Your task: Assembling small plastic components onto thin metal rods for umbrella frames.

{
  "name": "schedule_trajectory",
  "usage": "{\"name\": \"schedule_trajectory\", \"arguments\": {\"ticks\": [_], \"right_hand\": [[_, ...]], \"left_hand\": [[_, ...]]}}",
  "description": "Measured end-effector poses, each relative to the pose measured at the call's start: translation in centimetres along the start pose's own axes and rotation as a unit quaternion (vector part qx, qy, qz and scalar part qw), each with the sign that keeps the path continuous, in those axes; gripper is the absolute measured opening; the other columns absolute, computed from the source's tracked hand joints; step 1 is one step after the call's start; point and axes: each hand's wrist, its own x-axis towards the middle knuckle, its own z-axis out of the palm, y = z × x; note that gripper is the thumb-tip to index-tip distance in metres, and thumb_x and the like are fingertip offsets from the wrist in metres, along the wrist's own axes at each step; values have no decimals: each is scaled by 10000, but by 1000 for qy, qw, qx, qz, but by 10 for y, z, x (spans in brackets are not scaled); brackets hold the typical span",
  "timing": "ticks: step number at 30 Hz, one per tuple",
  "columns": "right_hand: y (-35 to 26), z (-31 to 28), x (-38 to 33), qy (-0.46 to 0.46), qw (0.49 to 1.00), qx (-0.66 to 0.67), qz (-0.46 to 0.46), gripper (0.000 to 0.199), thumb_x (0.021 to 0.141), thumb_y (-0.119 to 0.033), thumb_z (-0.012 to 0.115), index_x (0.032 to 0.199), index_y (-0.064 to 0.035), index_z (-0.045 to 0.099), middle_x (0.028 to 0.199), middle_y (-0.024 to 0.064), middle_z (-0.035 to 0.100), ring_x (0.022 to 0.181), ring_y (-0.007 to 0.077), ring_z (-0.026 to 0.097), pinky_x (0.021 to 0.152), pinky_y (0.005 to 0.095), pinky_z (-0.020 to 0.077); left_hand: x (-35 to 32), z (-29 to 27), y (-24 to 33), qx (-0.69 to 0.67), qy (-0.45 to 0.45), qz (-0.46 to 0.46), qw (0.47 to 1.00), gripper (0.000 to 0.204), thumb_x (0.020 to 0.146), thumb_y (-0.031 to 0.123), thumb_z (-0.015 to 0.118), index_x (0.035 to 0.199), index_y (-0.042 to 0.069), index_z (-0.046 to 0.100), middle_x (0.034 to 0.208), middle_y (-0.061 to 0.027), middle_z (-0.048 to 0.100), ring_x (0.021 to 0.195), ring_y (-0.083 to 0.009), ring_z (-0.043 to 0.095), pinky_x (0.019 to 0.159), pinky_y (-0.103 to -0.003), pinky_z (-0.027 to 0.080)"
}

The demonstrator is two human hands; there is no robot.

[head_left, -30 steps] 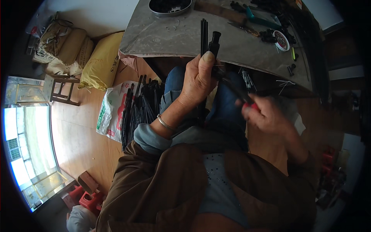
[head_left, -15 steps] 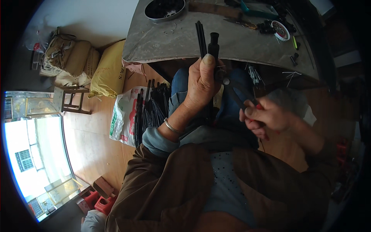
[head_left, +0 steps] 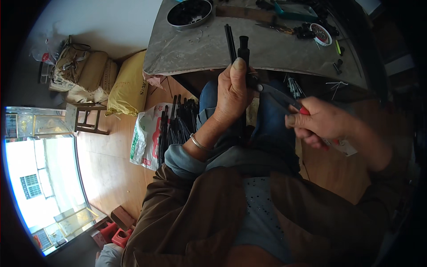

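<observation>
My left hand (head_left: 231,91) is wrapped round a black umbrella frame (head_left: 243,50), thumb pressed along it. Thin black rods and a thicker black tube stick up above the fist; the lower part runs down between my knees and is mostly hidden. Red-handled pliers (head_left: 279,96) are gripped in my right hand (head_left: 321,120), slightly blurred. Their dark jaws point left and meet the frame at a small round metal part just beside my left hand. Whether the jaws are closed on it cannot be made out.
Ahead stands a grey-topped table (head_left: 191,51) with a bowl of black parts (head_left: 189,15), a teal tray (head_left: 296,12) and a small white dish (head_left: 321,34). Black umbrella frames (head_left: 178,127) lie on a white sack (head_left: 144,138) at left, near a yellow sack (head_left: 127,86) and wooden stool (head_left: 91,119).
My right hand has moved a little right, and the pliers' handles look closer together. My left hand holds the frame in nearly the same place.
</observation>
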Motion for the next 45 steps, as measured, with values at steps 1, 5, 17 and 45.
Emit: {"name": "schedule_trajectory", "arguments": {"ticks": [1, 5, 17, 45], "right_hand": [[-8, 0, -2, 1, 1000, 3, -2, 243, 988, -246, 510, 896, -21, 493, 626, -2, 488, 496, 87, 459, 471, 274, 432], [-8, -2, -2, 149, 939, -306, -48, 203, 954, -173, 545, 878, 6, 487, 636, 101, 534, 614, 211, 584, 588, 401, 455], [36, 0, 18, 490, 705, -387, -337, 431, 685, 49, 714, 998, -66, 442, 922, 121, 560, 875, 311, 601, 794, 416, 462], [51, 15, 33, 537, 676, -357, -357, 433, 665, 60, 752, 994, -61, 500, 876, 81, 581, 801, 253, 621, 671, 336, 486]], "left_hand": [[0, 2, -1, 15, 19, 12, 1000, 633, 954, 632, 344, 892, 32, 538, 513, -10, 456, 360, -81, 382, 348, -231, 287], [1, 3, -4, 31, 43, 18, 998, 615, 959, 618, 356, 919, 31, 532, 497, -8, 456, 355, -77, 376, 346, -229, 272], [10, -13, -17, -63, 18, 16, 998, 525, 937, 574, 473, 934, 50, 519, 492, 17, 396, 377, -82, 356, 363, -235, 295], [11, 5, -17, -74, 48, 11, 996, 386, 917, 445, 613, 784, 114, 466, 511, 18, 405, 380, -94, 368, 344, -246, 292]]}}
